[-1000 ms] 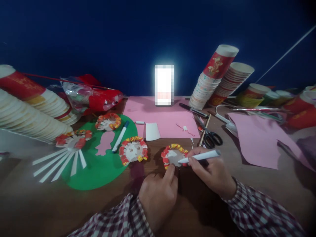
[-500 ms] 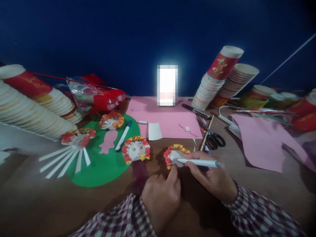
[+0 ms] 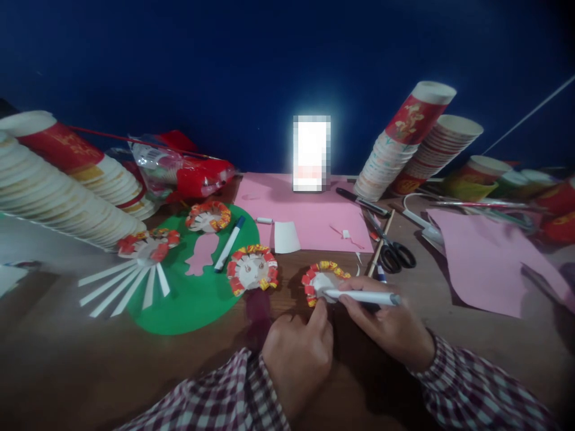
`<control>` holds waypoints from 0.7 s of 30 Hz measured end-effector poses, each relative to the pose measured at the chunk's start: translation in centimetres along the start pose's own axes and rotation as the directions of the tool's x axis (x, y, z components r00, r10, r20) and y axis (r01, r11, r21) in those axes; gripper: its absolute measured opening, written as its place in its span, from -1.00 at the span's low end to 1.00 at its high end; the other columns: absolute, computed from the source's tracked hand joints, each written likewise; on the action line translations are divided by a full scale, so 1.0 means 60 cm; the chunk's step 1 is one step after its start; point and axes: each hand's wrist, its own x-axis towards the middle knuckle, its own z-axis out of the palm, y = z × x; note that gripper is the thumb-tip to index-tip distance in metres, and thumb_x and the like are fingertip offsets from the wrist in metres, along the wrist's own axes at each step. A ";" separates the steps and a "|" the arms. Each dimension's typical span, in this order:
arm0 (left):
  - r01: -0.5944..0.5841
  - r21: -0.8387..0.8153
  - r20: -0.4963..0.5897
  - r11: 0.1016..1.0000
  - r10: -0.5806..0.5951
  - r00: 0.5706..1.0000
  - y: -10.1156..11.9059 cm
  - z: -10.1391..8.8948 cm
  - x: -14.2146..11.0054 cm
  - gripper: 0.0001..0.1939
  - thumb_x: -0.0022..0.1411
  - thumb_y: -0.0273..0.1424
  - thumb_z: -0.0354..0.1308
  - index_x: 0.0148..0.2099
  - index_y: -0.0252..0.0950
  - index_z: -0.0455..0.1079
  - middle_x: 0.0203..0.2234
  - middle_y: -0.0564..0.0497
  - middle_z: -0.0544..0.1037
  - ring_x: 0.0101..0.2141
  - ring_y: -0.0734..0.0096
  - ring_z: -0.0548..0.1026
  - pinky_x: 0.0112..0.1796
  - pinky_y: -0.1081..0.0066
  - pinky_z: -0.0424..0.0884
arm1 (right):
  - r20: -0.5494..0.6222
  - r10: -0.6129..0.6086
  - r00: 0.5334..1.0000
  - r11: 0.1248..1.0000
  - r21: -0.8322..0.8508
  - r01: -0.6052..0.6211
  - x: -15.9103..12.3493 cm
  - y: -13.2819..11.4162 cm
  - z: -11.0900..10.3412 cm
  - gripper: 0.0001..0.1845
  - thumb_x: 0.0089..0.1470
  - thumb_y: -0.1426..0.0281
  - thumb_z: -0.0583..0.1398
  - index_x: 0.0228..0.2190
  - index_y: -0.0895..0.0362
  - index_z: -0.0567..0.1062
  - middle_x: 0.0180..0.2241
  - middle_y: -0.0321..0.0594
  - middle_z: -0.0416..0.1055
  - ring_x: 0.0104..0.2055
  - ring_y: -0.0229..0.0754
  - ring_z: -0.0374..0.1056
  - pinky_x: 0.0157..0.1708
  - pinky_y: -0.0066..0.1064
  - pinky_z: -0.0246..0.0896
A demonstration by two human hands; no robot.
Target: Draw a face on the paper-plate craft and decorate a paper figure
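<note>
A white marker (image 3: 368, 297) is held in my right hand (image 3: 395, 329), its tip on the pale disc of a paper-cup flower (image 3: 309, 281) with curled red and yellow edges. My left hand (image 3: 299, 353) has its index finger on the near edge of this flower, the other fingers curled under; its thumb is hidden. Left of it lies a similar paper-cup flower (image 3: 254, 272) with a drawn face. Two more, a fringed paper-cup flower (image 3: 150, 245) and a smaller curled paper-cup flower (image 3: 209, 216), rest on or beside a green paper disc (image 3: 179, 311).
Black-handled scissors (image 3: 398, 256), a wooden stick (image 3: 381, 242) and a black cutter (image 3: 363, 202) lie right of a pink sheet (image 3: 269, 197). A blue-capped marker (image 3: 230, 244) lies on the green disc. Cup stacks (image 3: 58, 185) lean left, and another cup stack (image 3: 406, 140) leans right.
The whole scene has shifted rightward in view. The marker lies flatter than before, its tip staying on the flower's disc. My left finger keeps its place on the edge.
</note>
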 end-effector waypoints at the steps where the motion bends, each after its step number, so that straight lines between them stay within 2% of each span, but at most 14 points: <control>1: -0.010 0.009 -0.010 1.000 0.010 1.000 0.000 0.000 0.000 -0.77 0.23 -0.50 -0.03 -0.12 -0.33 0.41 -0.10 -0.13 0.47 -0.58 0.48 0.41 -0.59 0.41 0.32 | 0.006 0.004 1.000 1.000 0.000 -0.004 0.000 0.001 0.000 -0.87 0.11 0.41 0.13 -0.27 0.10 0.44 -0.31 -0.20 0.50 -0.27 -0.18 0.44 -0.25 -0.40 0.35; 12: -0.019 -0.012 0.009 1.000 0.019 1.000 -0.001 -0.001 0.000 -0.75 0.24 -0.53 -0.06 -0.11 -0.36 0.40 -0.06 -0.19 0.44 -0.57 0.54 0.39 -0.56 0.46 0.33 | 0.022 0.013 1.000 1.000 -0.003 -0.013 0.001 0.000 0.000 -0.88 0.11 0.40 0.12 -0.28 0.10 0.44 -0.34 -0.23 0.50 -0.31 -0.20 0.43 -0.30 -0.40 0.35; 17: -0.044 0.059 -0.025 0.997 0.045 0.999 -0.002 0.000 0.001 -0.75 0.20 -0.52 -0.03 -0.12 -0.32 0.42 -0.08 -0.08 0.47 -0.61 0.44 0.40 -0.64 0.36 0.34 | 0.023 0.018 1.000 1.000 -0.013 -0.017 0.002 0.000 -0.003 -0.89 0.10 0.40 0.12 -0.32 0.10 0.45 -0.37 -0.23 0.49 -0.34 -0.20 0.42 -0.31 -0.41 0.34; 21: -0.036 0.067 -0.029 0.997 0.038 0.999 -0.002 -0.002 0.003 -0.75 0.19 -0.53 -0.02 -0.13 -0.34 0.42 -0.11 -0.10 0.49 -0.61 0.42 0.41 -0.64 0.36 0.34 | 0.035 0.028 0.999 1.000 0.005 -0.028 0.004 -0.004 -0.005 -0.91 0.09 0.41 0.12 -0.35 0.11 0.44 -0.39 -0.24 0.48 -0.36 -0.21 0.42 -0.33 -0.42 0.33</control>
